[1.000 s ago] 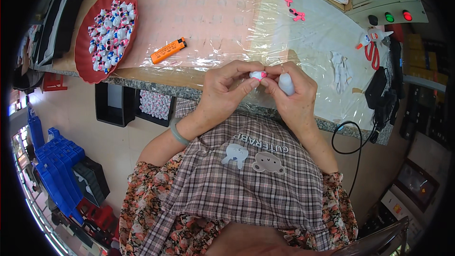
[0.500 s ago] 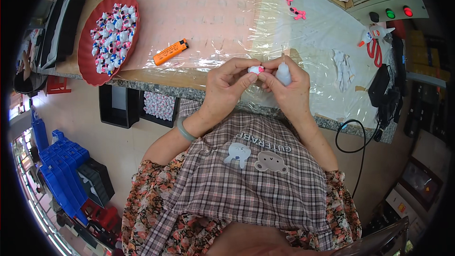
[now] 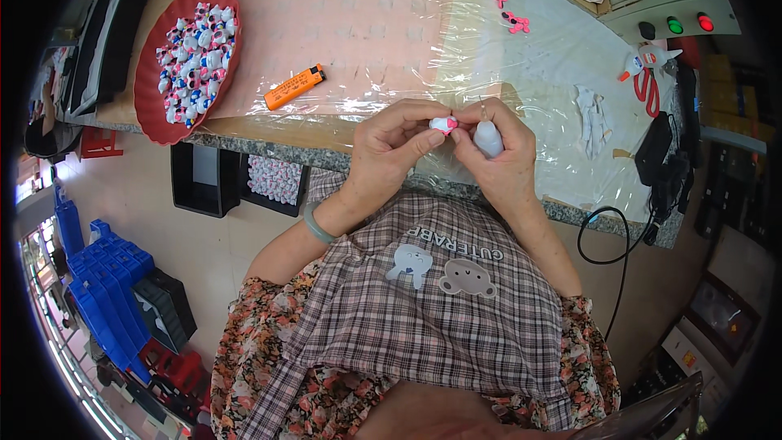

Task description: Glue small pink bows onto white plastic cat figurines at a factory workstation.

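Observation:
My left hand pinches a small white figurine with pink parts between thumb and fingers, over the near edge of the table. Close on its right, my right hand is closed around a small translucent squeeze bottle whose thin needle tip points up and away from me. The right thumb and fingertip also meet at the figurine's pink side. Whether they grip a part of it, I cannot make out.
A red scalloped bowl of small figurines stands left, near an orange lighter. Pink pieces lie at the back right. Red-handled scissors, a white bottle and a black cable are on the right. Below, a black tray holds white pieces.
The figurine has turned slightly in my left fingers, so more pink shows on its right side. Both hands stay in nearly the same place, and the squeeze bottle has tilted a little.

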Action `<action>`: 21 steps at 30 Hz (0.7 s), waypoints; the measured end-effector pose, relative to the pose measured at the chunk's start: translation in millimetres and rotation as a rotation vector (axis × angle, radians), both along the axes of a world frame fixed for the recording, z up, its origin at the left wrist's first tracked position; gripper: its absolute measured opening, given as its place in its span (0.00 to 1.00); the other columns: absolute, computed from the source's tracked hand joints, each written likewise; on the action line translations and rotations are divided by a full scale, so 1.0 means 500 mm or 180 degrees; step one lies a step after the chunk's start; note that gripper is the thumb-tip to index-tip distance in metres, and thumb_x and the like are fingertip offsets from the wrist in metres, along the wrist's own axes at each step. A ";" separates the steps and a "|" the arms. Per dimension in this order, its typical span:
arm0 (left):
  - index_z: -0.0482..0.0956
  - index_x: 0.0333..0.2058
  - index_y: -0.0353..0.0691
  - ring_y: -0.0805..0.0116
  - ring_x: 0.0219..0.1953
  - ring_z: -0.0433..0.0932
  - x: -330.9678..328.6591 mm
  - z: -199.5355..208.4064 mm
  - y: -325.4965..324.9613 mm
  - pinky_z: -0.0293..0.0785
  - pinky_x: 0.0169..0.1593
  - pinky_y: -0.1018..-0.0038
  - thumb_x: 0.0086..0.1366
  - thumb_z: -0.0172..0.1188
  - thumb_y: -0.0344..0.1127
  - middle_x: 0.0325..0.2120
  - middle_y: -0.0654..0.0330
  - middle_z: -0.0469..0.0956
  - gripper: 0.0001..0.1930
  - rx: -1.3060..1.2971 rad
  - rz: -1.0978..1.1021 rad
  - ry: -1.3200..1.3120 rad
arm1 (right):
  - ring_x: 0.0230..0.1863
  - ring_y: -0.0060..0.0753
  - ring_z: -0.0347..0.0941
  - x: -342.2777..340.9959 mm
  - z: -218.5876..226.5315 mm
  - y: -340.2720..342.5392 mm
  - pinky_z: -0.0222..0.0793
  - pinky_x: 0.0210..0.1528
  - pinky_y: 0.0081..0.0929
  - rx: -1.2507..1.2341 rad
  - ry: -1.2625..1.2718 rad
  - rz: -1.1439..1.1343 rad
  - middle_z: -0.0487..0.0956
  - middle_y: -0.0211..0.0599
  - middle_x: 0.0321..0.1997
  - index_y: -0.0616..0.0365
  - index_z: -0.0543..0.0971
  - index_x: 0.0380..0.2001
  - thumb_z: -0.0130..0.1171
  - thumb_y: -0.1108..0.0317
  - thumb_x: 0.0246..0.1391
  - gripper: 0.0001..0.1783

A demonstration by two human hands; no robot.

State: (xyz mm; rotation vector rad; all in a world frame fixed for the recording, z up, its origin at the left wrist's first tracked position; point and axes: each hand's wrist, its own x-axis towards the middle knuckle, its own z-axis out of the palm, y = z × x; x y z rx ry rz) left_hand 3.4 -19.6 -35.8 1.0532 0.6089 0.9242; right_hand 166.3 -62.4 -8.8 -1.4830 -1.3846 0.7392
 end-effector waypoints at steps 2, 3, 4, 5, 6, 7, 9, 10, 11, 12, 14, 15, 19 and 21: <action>0.76 0.46 0.31 0.72 0.45 0.77 0.003 0.008 -0.007 0.75 0.48 0.78 0.62 0.58 0.22 0.45 0.57 0.76 0.13 -0.0080 0.0024 -0.0029 | 0.30 0.27 0.77 -0.002 -0.002 -0.002 0.71 0.33 0.24 0.0010 0.0059 -0.0006 0.79 0.36 0.29 0.60 0.76 0.31 0.63 0.78 0.44 0.08; 0.76 0.46 0.31 0.72 0.45 0.77 0.004 0.011 -0.011 0.75 0.48 0.78 0.62 0.58 0.22 0.44 0.57 0.77 0.13 -0.0157 0.0047 -0.0062 | 0.30 0.27 0.77 -0.004 -0.003 -0.003 0.71 0.34 0.23 -0.0028 0.0077 -0.0037 0.79 0.36 0.28 0.60 0.76 0.30 0.63 0.78 0.44 0.08; 0.76 0.46 0.31 0.72 0.45 0.77 0.003 0.006 -0.012 0.75 0.48 0.78 0.62 0.58 0.22 0.44 0.57 0.77 0.13 -0.0162 0.0048 -0.0057 | 0.30 0.27 0.77 -0.005 -0.003 -0.004 0.71 0.34 0.23 -0.0065 0.0096 -0.0069 0.79 0.36 0.28 0.60 0.76 0.30 0.63 0.77 0.44 0.08; 0.76 0.47 0.31 0.71 0.46 0.77 0.003 0.000 -0.009 0.75 0.49 0.78 0.62 0.58 0.21 0.44 0.55 0.78 0.14 -0.0191 0.0069 -0.0034 | 0.30 0.27 0.77 -0.005 -0.008 -0.002 0.71 0.34 0.23 -0.0061 0.0098 -0.0072 0.79 0.36 0.28 0.60 0.76 0.30 0.63 0.77 0.44 0.08; 0.75 0.48 0.30 0.69 0.46 0.78 0.003 -0.003 -0.006 0.74 0.50 0.77 0.61 0.58 0.20 0.44 0.53 0.78 0.15 -0.0219 0.0091 -0.0011 | 0.30 0.27 0.77 -0.004 -0.016 -0.001 0.71 0.34 0.23 -0.0164 0.0264 -0.0079 0.79 0.36 0.28 0.60 0.76 0.30 0.63 0.77 0.44 0.08; 0.75 0.48 0.30 0.69 0.46 0.78 0.003 0.001 -0.006 0.74 0.50 0.77 0.61 0.58 0.20 0.44 0.53 0.78 0.15 -0.0213 0.0088 -0.0011 | 0.30 0.27 0.77 -0.003 -0.020 0.000 0.71 0.34 0.22 -0.0266 0.0429 -0.0085 0.79 0.35 0.28 0.60 0.76 0.31 0.63 0.77 0.44 0.08; 0.76 0.48 0.32 0.72 0.45 0.77 0.004 0.010 -0.009 0.75 0.49 0.78 0.62 0.59 0.23 0.43 0.58 0.78 0.14 -0.0369 0.0072 0.0170 | 0.30 0.26 0.77 0.002 -0.015 0.001 0.71 0.34 0.22 -0.0268 0.0375 -0.0045 0.79 0.36 0.28 0.60 0.75 0.31 0.63 0.77 0.45 0.08; 0.76 0.48 0.32 0.72 0.45 0.77 0.004 0.008 -0.010 0.75 0.49 0.78 0.62 0.59 0.23 0.43 0.58 0.78 0.14 -0.0367 0.0077 0.0168 | 0.30 0.26 0.77 0.004 -0.014 0.002 0.71 0.34 0.22 -0.0272 0.0321 -0.0008 0.79 0.36 0.29 0.60 0.75 0.31 0.62 0.77 0.45 0.09; 0.77 0.47 0.33 0.72 0.45 0.77 0.003 0.004 -0.013 0.75 0.48 0.78 0.62 0.59 0.24 0.43 0.58 0.78 0.14 -0.0208 0.0149 0.0233 | 0.30 0.26 0.77 0.004 -0.014 0.002 0.71 0.34 0.22 -0.0269 0.0319 0.0000 0.79 0.36 0.29 0.60 0.75 0.31 0.62 0.77 0.45 0.09; 0.78 0.46 0.33 0.72 0.45 0.77 0.003 0.002 -0.014 0.75 0.48 0.78 0.62 0.60 0.24 0.42 0.58 0.79 0.13 -0.0051 0.0221 0.0298 | 0.30 0.26 0.77 0.003 -0.014 0.001 0.71 0.34 0.22 -0.0189 0.0214 0.0019 0.78 0.36 0.28 0.60 0.75 0.32 0.63 0.77 0.45 0.09; 0.79 0.45 0.34 0.70 0.44 0.78 0.004 0.004 -0.015 0.76 0.47 0.77 0.61 0.60 0.24 0.41 0.57 0.79 0.13 0.0171 0.0300 0.0421 | 0.30 0.27 0.77 0.001 -0.013 -0.001 0.71 0.34 0.23 -0.0111 0.0109 0.0041 0.78 0.36 0.28 0.60 0.75 0.32 0.63 0.77 0.45 0.09; 0.80 0.44 0.35 0.69 0.43 0.78 0.004 0.004 -0.014 0.76 0.46 0.77 0.60 0.61 0.24 0.41 0.57 0.80 0.13 0.0390 0.0370 0.0547 | 0.30 0.28 0.77 -0.002 -0.012 -0.001 0.71 0.34 0.23 -0.0075 0.0096 0.0037 0.78 0.36 0.28 0.59 0.75 0.31 0.63 0.77 0.44 0.10; 0.81 0.42 0.35 0.66 0.41 0.80 0.002 0.005 -0.005 0.77 0.44 0.76 0.57 0.63 0.23 0.39 0.55 0.81 0.13 0.0936 0.0420 0.0863 | 0.29 0.31 0.77 -0.004 -0.010 0.000 0.71 0.32 0.25 -0.0016 -0.0015 0.0019 0.76 0.36 0.27 0.59 0.74 0.30 0.63 0.76 0.43 0.10; 0.81 0.41 0.35 0.63 0.39 0.80 0.002 0.009 0.000 0.78 0.41 0.75 0.54 0.64 0.22 0.38 0.54 0.81 0.13 0.1514 0.0525 0.1092 | 0.29 0.31 0.77 -0.005 -0.010 0.002 0.71 0.32 0.25 -0.0027 -0.0061 0.0034 0.76 0.36 0.27 0.59 0.74 0.30 0.63 0.76 0.43 0.10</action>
